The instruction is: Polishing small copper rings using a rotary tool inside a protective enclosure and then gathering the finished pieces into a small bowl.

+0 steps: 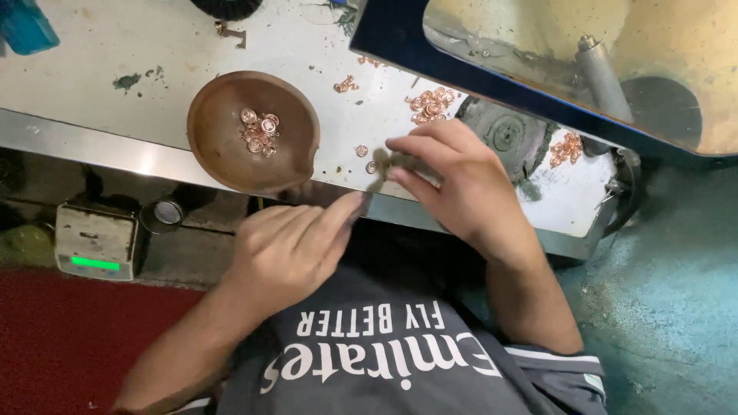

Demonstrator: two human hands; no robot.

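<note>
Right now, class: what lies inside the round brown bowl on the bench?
Inside the brown bowl sits a small cluster of copper rings. Whatever lies beneath the cluster is covered.

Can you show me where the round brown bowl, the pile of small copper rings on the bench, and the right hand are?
Round brown bowl (211, 134): head view, bare inner wall at left.
Pile of small copper rings (430, 105): head view, middle of the heap.
Right hand (453, 177): head view, back of the hand.

The person wears a dark grey short-sleeved shirt with white lettering and white-striped sleeve edges.
</note>
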